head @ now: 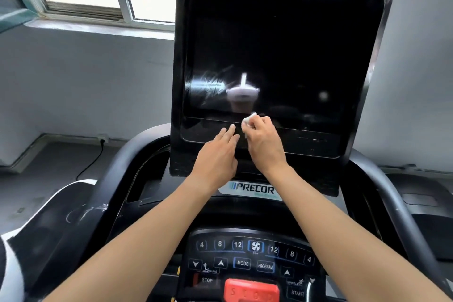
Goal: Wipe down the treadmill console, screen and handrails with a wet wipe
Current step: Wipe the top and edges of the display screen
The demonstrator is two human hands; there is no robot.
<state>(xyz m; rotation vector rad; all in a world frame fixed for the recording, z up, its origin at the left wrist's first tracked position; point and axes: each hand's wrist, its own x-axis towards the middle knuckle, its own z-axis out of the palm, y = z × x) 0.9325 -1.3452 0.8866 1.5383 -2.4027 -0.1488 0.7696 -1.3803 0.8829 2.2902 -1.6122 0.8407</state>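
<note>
The right hand [263, 144] curls its fingers round a small, crumpled white wet wipe [248, 120] and holds it against the bottom edge of the glossy black screen [282, 56], near the middle. Just beside it, the left hand [218, 154] lies with fingers straight and close together, tips at the smooth lower bezel [208, 133]. Smeared streaks [210, 83] dull the screen's lower left corner. Below, the matte console [252, 235] carries rounded keys [242, 263] and a red stop button [251, 290]. Curved dark handrails [115, 167] flank it.

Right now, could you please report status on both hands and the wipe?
Right hand pinches wet wipe at screen bottom edge. Left hand open, fingers at bezel beside it. Nothing in the way.
</note>
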